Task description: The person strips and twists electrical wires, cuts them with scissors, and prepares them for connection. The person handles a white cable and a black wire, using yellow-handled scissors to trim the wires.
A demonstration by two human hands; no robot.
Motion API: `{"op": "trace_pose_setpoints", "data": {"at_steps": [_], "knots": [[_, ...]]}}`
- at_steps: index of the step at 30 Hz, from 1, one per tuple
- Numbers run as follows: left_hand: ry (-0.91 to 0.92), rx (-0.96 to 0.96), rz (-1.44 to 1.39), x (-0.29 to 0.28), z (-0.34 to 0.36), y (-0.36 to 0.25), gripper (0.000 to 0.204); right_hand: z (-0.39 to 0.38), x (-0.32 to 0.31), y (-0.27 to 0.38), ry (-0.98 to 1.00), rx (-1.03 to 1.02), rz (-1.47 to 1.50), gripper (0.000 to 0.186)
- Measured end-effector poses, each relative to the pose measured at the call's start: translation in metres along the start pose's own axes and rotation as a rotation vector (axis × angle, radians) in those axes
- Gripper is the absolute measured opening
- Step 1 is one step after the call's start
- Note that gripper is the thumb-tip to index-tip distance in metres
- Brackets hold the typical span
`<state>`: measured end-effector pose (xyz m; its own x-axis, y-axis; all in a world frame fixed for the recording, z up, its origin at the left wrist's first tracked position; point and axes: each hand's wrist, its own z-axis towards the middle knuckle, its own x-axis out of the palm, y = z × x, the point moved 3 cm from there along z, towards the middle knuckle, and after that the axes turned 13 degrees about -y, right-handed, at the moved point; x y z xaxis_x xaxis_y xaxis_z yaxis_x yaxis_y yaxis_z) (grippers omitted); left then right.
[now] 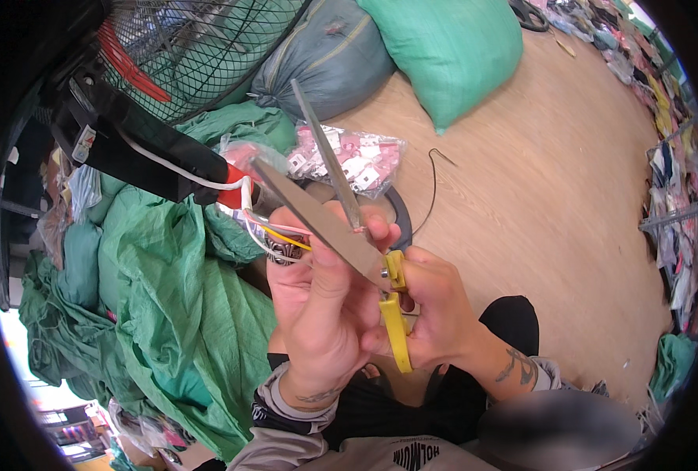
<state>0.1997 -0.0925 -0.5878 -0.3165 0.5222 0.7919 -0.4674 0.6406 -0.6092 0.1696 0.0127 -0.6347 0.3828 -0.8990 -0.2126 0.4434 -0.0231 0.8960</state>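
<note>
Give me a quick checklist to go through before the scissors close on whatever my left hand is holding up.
1. Scissors blades open: ok.
2. Right hand gripping the yellow handles: ok.
3. Left hand pinching a small pink piece between the blades: ok.
4. Left fingertips clear of the blades: not ok, they lie right against them.
5. Exact cut line: cannot tell.
6. Yellow and white cords clear of the blades: cannot tell.

i see one fisheye view, worn on the head, facing steeply down, very close over the raised hands, with the wooden floor (521,196) curving outward toward a dark round rim.
</note>
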Motion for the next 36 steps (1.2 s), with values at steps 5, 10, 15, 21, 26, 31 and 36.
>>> {"op": "trace_pose_setpoints", "data": {"at_steps": [5,10,15,21,26,31,36], "knots": [[-0.001,0.010,0.042,0.002,0.000,0.000,0.014,-0.001,-0.001,0.001,0.020,0.013,0.002,0.060],[-0.015,0.061,0.091,0.004,0.001,-0.001,0.015,-0.004,-0.003,-0.001,0.036,0.030,0.003,0.060],[-0.011,0.113,0.146,0.005,-0.001,-0.002,0.015,-0.006,-0.007,0.004,0.078,0.079,0.046,0.055],[-0.015,0.123,0.208,0.007,-0.002,-0.004,0.015,-0.004,-0.012,0.007,0.089,0.076,0.071,0.055],[0.011,0.106,0.194,0.007,-0.002,-0.002,0.014,-0.007,-0.013,0.003,0.099,0.086,0.092,0.054],[-0.004,0.096,0.196,0.010,-0.003,-0.002,0.015,-0.005,-0.014,0.006,0.087,0.082,0.074,0.054],[0.032,0.110,0.212,0.006,-0.002,-0.003,0.016,-0.007,-0.016,0.005,0.041,0.078,0.016,0.056]]}}
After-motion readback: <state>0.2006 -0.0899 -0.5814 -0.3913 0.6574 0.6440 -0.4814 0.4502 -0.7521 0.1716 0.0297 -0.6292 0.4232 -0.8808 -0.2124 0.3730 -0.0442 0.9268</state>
